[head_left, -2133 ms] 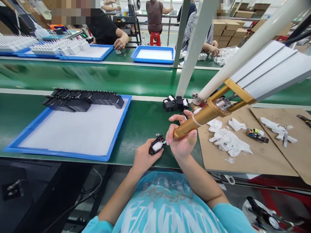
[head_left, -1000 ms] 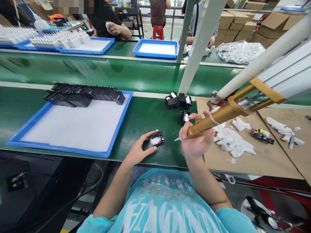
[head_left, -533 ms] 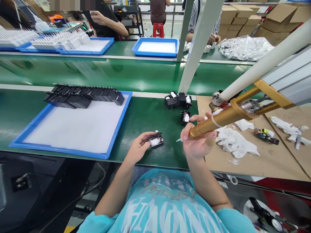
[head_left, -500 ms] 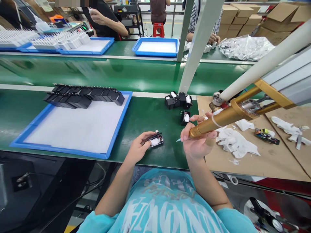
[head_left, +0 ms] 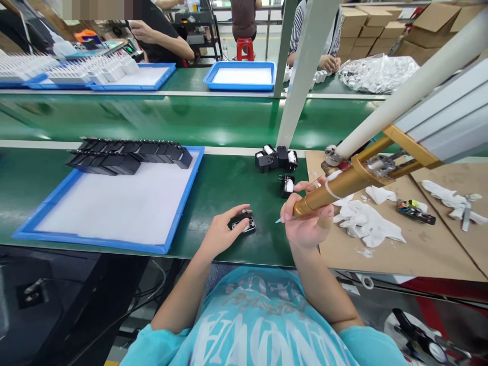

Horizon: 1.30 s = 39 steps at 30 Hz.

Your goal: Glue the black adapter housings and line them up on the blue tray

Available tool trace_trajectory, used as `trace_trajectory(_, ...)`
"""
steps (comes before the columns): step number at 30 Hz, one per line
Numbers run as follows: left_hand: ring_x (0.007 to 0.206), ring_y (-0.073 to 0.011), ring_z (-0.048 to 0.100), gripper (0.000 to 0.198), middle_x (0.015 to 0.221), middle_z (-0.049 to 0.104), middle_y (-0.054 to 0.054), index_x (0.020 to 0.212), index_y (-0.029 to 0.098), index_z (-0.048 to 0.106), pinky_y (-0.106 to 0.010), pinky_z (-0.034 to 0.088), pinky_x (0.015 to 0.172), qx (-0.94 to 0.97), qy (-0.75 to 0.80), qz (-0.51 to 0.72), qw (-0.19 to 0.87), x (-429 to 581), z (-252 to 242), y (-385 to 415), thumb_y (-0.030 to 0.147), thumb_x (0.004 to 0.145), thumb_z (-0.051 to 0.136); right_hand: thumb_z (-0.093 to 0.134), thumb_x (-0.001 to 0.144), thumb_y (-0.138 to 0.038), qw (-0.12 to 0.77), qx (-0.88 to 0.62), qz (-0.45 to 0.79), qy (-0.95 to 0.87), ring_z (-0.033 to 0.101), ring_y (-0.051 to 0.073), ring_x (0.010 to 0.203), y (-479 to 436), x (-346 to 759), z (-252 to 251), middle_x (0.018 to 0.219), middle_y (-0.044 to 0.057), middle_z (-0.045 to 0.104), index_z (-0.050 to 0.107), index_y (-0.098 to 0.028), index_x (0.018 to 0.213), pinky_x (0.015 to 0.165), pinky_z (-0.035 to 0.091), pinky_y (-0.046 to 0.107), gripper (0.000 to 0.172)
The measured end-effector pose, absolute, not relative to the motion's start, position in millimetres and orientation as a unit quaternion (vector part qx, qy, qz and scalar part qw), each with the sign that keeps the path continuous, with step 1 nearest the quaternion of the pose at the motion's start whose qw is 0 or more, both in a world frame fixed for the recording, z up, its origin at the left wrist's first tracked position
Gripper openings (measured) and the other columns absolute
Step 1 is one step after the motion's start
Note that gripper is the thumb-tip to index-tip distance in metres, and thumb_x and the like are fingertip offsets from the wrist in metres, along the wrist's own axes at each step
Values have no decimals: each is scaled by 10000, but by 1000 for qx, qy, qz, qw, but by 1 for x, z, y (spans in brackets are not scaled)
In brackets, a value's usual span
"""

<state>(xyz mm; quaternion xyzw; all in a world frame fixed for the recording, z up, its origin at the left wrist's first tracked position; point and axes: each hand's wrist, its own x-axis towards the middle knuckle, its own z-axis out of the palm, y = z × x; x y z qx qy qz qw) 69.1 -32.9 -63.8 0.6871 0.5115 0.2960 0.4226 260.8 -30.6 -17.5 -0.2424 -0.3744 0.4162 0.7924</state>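
My left hand (head_left: 221,233) grips a small black plug housing (head_left: 244,222) at the table's edge. Electronic parts show inside it, and my thumb and fingers cover much of it. My right hand (head_left: 307,221) is closed around a gold-coloured cylindrical dispensing tool (head_left: 324,197) with a thin pale-blue tip. That tip points left towards the housing, with a gap between them. Beyond my right fingers stands another black housing (head_left: 287,186) with a white part inside. Several similar black housings (head_left: 275,159) are bunched behind it.
A blue-rimmed tray (head_left: 168,244) on the left carries rows of black units (head_left: 129,155). Cardboard (head_left: 366,259) on the right bears crumpled white gloves (head_left: 366,223) and a circuit board (head_left: 415,211). A white post (head_left: 292,117) rises ahead. Co-workers sit across the line.
My left thumb and fingers have shifted further over the housing, covering more of it. My right hand keeps its grip on the gold tool. The whole view has shifted slightly.
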Motion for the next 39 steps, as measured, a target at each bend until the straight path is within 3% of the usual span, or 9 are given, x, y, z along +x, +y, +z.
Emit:
trace_trajectory(6,872,-152,677,291,973,735,-16,1061,216,669,-282,545,816,775,461,353,249,78,-67,-32,113,808,568,519,869,-516,795,-231,425,-367,523,57,402,-31,263,-20,949,-18,588,520,-312,1074,307,404,211,289)
trace_trajectory(15,1051,-197,616,392,1144,714,-48,1330,231,541,-360,522,935,866,375,303,132,67,-64,-44,161,947,502,533,851,-539,794,-242,424,-361,524,59,388,-29,264,-19,924,-25,597,464,-293,1030,301,407,214,313)
trace_trajectory(19,1044,-196,653,361,1151,722,-47,1295,250,583,-354,539,929,843,402,323,153,75,-71,-50,193,944,525,530,849,-546,793,-249,422,-361,514,60,378,-30,264,-19,914,-25,596,452,-293,1020,293,400,215,315)
trace_trajectory(23,1038,-214,667,235,1125,731,-51,1133,251,661,-389,551,918,807,436,350,192,81,-73,-52,239,930,545,537,839,-563,789,-258,426,-359,514,60,378,-30,264,-18,909,-28,588,440,-297,1021,291,396,213,337)
trace_trajectory(39,1006,-206,696,116,1101,738,-54,975,224,635,-368,546,909,726,491,384,289,87,-75,-57,294,883,641,534,837,-555,791,-253,430,-354,517,65,371,-30,265,-20,904,-28,590,421,-292,1011,284,395,218,335)
